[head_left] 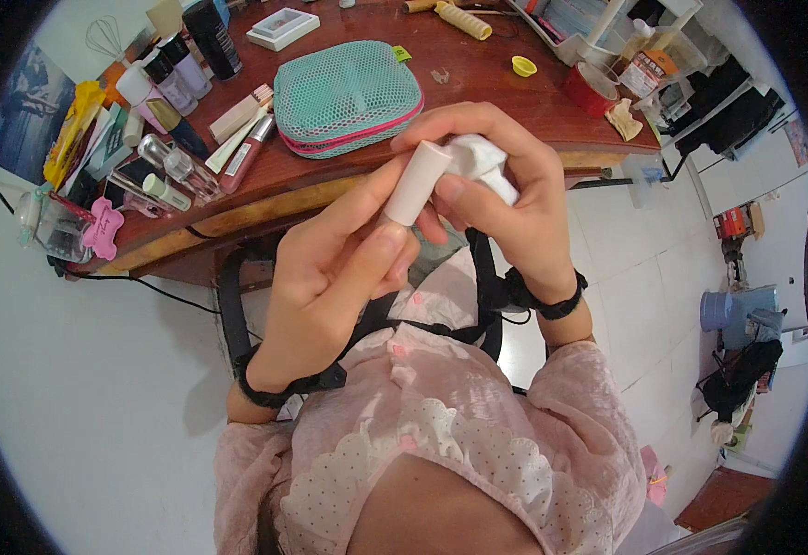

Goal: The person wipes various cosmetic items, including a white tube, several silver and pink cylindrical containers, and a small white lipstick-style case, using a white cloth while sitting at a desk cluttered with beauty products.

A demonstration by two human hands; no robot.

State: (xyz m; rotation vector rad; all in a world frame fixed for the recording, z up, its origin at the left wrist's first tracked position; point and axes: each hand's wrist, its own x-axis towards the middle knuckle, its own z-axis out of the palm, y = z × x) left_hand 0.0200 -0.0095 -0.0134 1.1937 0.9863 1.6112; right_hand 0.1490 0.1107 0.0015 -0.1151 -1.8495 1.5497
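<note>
A pale pink cylindrical cosmetic tube [417,185], likely a lipstick or lip gloss, is pinched between the thumb and fingers of my left hand [316,277]. It tilts up and to the right, just off the desk's front edge. My right hand [529,199] is closed around a crumpled white tissue or cloth [480,157]. Its fingertips come up against the tube's upper end. Just beyond both hands, a turquoise mesh pouch [344,88] with a pink zip lies on the dark red wooden desk [478,83].
Bottles and cosmetic tubes [168,88] crowd the desk's left side, with a pink bone-shaped tag [104,229] at the edge. On the right are a small yellow cup [523,67], a roll of red tape [592,88] and a white rack [598,32]. A white case [284,28] sits behind the pouch.
</note>
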